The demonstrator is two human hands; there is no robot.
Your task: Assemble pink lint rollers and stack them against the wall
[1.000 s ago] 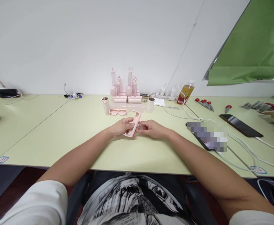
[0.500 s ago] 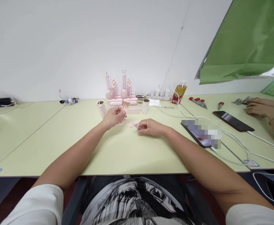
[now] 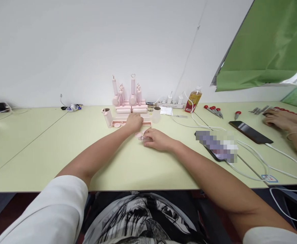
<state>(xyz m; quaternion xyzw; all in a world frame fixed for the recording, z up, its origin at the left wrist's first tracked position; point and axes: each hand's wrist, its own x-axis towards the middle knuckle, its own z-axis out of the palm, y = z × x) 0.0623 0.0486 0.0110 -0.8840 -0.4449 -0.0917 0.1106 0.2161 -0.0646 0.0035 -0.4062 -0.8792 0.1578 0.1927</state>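
Note:
My left hand (image 3: 134, 121) reaches forward, palm down, onto low pink plastic parts (image 3: 121, 117) in front of a stack of tall pink pieces (image 3: 132, 93). Whether it still holds the long pink piece is hidden under the fingers. My right hand (image 3: 156, 139) rests on the pale green table (image 3: 62, 145) and pinches a small clear part (image 3: 144, 138) at its fingertips. A round pink disc (image 3: 138, 135) lies just left of that part. A pink cylinder (image 3: 108, 117) stands left of my left hand, and a white cup (image 3: 156, 114) stands to its right.
A phone with a blurred screen (image 3: 216, 145) and a dark phone (image 3: 250, 132) lie at the right with white cables (image 3: 255, 157). A yellow bottle (image 3: 193, 99), a power strip (image 3: 172, 104) and red-handled screwdrivers (image 3: 213, 110) sit farther back. Another person's hands (image 3: 278, 118) are at the far right.
My left hand lifted the long pink piece away from my right hand and carried it forward to the pink parts. My right hand stayed on the table with the small clear part.

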